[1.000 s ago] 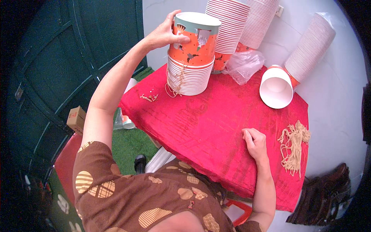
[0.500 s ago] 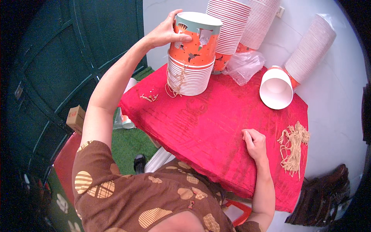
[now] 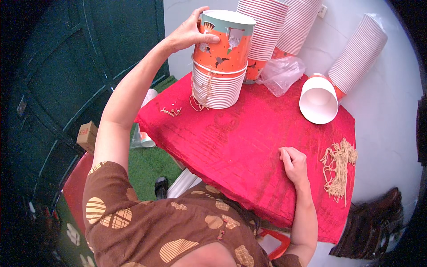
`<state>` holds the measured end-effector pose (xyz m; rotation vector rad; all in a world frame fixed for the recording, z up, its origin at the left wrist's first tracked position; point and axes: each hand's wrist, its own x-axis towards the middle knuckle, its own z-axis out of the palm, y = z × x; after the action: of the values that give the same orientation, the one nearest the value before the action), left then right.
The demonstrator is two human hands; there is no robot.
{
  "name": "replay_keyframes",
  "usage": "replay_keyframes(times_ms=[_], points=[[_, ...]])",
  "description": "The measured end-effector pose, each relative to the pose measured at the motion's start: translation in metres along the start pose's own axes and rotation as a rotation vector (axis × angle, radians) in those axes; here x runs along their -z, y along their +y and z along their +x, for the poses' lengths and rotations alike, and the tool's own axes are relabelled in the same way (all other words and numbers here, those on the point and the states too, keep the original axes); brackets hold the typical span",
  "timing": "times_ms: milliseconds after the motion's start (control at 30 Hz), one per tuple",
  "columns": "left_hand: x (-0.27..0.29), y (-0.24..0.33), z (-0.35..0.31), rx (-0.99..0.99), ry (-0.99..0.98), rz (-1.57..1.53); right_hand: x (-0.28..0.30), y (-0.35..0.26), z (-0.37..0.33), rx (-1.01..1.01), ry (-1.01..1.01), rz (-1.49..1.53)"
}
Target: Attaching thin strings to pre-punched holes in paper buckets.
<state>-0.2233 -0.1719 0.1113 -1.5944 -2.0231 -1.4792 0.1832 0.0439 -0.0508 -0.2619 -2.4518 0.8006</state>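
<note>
My left hand [image 3: 194,35] grips an orange and green printed paper tub [image 3: 223,46] near its rim, thumb on the front and fingers behind. This tub stands upright, open end up, on top of a stack of nested white-rimmed paper tubs [image 3: 218,91]. A piece of twine [image 3: 203,95] hangs down the front of that stack and loops at its foot. Closed in a loose fist, my right hand [image 3: 293,162] rests on the red tablecloth [image 3: 240,155]; nothing shows in it. To its right lies a bundle of tan twine [image 3: 340,169].
Tall tub stacks [image 3: 266,29] stand behind, beside a crumpled plastic bag [image 3: 281,73]. At the right, another stack [image 3: 358,53] leans by the wall, with a single tub [image 3: 319,100] on its side. Twine scraps [image 3: 171,110] lie near the left edge; a cardboard box [image 3: 87,135] sits beyond.
My left hand and the top paper tub have shifted up very slightly. My right hand stays in the same place on the cloth.
</note>
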Motion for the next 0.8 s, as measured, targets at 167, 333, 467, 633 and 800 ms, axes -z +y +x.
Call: replay_keyframes(times_ms=[167,333,467,633,800], points=[[-0.0003,-0.0002,0.0000,0.010,0.000,0.000,0.0000,0.0006,-0.0002,-0.001,-0.001,0.003],[-0.0013,0.0000,0.0000,-0.005,0.026,0.039,0.0000,-0.0009,-0.0001,-0.020,-0.004,0.009],[-0.0025,0.0002,-0.0013,-0.016,0.030,0.058,0.0001,-0.0003,0.0000,-0.001,-0.005,-0.007],[-0.0030,0.0011,-0.0027,-0.017,0.027,0.053,-0.0001,0.0015,-0.0005,-0.012,-0.012,-0.001],[-0.0048,0.0003,-0.0044,-0.010,0.032,0.081,-0.0022,0.0020,-0.0002,0.052,0.023,-0.012]])
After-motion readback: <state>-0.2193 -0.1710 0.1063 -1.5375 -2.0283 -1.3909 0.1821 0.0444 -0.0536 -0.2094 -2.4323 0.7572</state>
